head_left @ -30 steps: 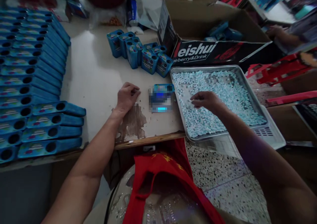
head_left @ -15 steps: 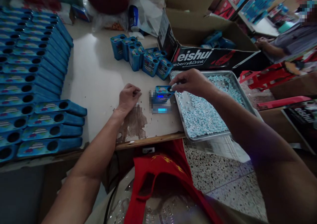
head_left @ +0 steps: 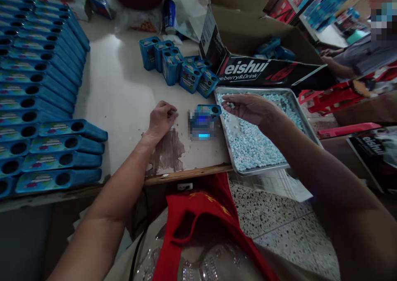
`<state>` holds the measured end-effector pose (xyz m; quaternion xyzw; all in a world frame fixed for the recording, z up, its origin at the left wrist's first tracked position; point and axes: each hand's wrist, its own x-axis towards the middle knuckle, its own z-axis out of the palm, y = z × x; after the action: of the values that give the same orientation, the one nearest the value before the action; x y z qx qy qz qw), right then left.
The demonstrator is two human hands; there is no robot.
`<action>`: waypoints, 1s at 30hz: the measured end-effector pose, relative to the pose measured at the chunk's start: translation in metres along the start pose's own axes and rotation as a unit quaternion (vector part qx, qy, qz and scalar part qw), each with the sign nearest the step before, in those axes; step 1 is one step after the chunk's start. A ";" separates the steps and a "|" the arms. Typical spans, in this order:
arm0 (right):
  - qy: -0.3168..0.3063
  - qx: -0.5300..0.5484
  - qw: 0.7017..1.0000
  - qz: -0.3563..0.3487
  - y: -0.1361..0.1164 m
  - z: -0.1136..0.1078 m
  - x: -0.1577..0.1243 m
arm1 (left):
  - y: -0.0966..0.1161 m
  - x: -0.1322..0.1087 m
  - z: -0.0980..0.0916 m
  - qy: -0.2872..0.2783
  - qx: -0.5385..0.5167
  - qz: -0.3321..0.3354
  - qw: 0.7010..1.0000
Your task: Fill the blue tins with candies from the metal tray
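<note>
My right hand point(head_left: 248, 108) is palm up above the near-left part of a metal tray point(head_left: 231, 148), with a few small pale candies point(head_left: 230, 105) in its curled fingers. Many blue and white candies point(head_left: 263, 144) lie spread in the tray. Left of that hand stands a blue candy container point(head_left: 209, 109) with a round hole in its top. Beneath it is a small device with a lit blue display point(head_left: 204, 135); a blurred patch hides much of both. My left hand point(head_left: 162, 117) rests on the table, fingers curled together, left of the container and apart from it.
Rows of blue containers point(head_left: 46, 90) fill the table's left side. Several more blue containers point(head_left: 189, 77) stand behind the device. An open cardboard box point(head_left: 248, 72) stands behind the tray. A can point(head_left: 169, 16) and plastic bags are farther back. A person's arm point(head_left: 338, 63) shows at right.
My right hand has drawn back right from the container's hole and turned palm up, showing candies in the fingers. My left hand stays in place. The view has shifted slightly.
</note>
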<state>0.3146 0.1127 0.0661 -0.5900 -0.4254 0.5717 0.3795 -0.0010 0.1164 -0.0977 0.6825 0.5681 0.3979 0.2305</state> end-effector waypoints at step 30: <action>-0.068 -0.265 0.953 -0.127 -0.007 0.009 -0.008 | 0.005 0.001 -0.003 0.005 -0.005 -0.009 1.000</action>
<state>0.3055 0.1070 0.0751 -0.5702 -0.6579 0.4243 0.2493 -0.0002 0.1158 -0.0915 0.6741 0.5732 0.4025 0.2345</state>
